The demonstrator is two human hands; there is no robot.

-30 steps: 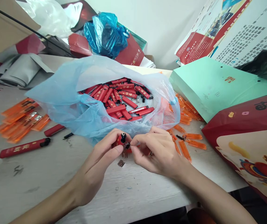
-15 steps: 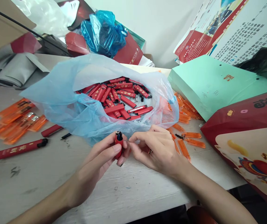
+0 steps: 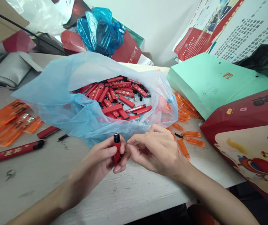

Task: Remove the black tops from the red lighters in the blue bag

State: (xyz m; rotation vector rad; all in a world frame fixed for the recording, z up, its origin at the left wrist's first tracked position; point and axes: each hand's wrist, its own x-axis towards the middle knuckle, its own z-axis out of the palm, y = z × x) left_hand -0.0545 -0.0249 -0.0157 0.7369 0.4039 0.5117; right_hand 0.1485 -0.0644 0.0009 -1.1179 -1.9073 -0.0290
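Observation:
My left hand grips a red lighter upright, its black top facing up. Close beside it, my right hand pinches with thumb and forefinger, and a tiny dark bit shows at the fingertips, too small to name. Behind both hands lies an open pale blue plastic bag holding many red lighters and small loose metal parts. On the table left of my hands are a red lighter with a black top, another red lighter body and a small black piece.
Clear orange lighter bodies are heaped at the left, with more orange lighter bodies at the right. A mint-green bag and a red printed gift bag stand on the right. A tied blue bag sits at the back.
The red lighter in my left hand has turned more upright, showing more of its front. My right hand keeps its pinch beside it. The whole view has shifted slightly.

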